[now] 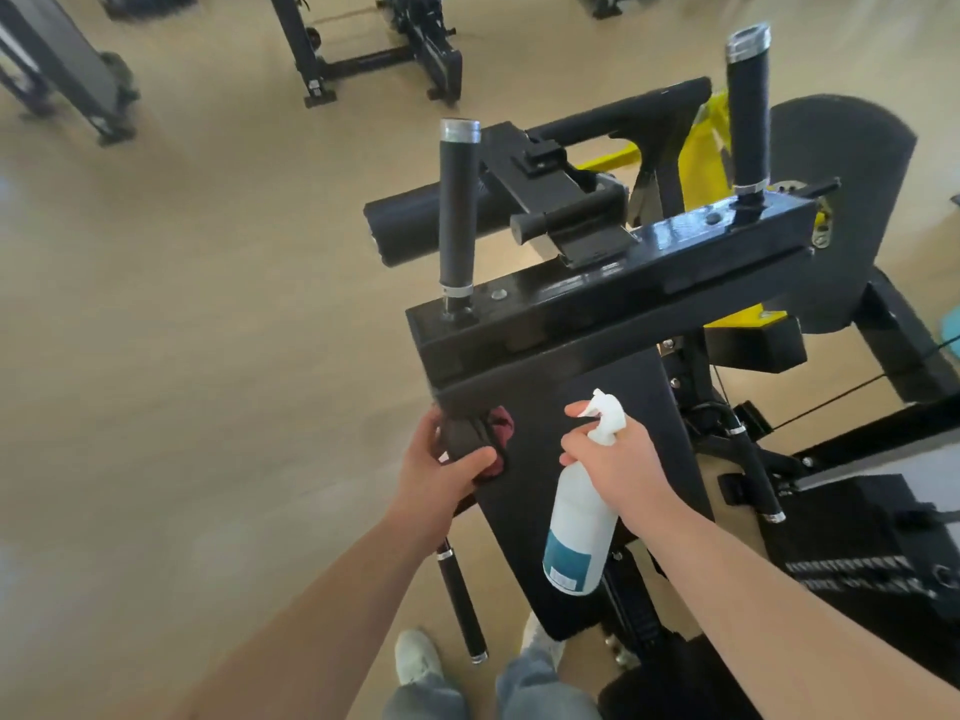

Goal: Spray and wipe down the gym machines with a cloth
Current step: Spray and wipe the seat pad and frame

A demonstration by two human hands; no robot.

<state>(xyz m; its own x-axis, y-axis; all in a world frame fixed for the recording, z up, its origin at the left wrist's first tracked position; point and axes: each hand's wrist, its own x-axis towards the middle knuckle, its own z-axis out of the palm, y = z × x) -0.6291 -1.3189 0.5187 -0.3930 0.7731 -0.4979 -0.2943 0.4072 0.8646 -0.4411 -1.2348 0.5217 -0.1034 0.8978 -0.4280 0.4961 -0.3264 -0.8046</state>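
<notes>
The cloth (501, 424) lay on the pad's (522, 517) left edge, spray bottle (576, 532) beside
The pad ran lengthwise away from the person, up to the crossbar (597, 298); the left hand (441, 467) curled over its edge, pinning the cloth, while the right hand (621, 462) gripped the bottle's neck, nozzle toward the pad

Near me, faded blue-grey jeans (540, 688) bunch over my pale grey sneakers (415, 662). Both forearms (332, 605) are bare.
</notes>
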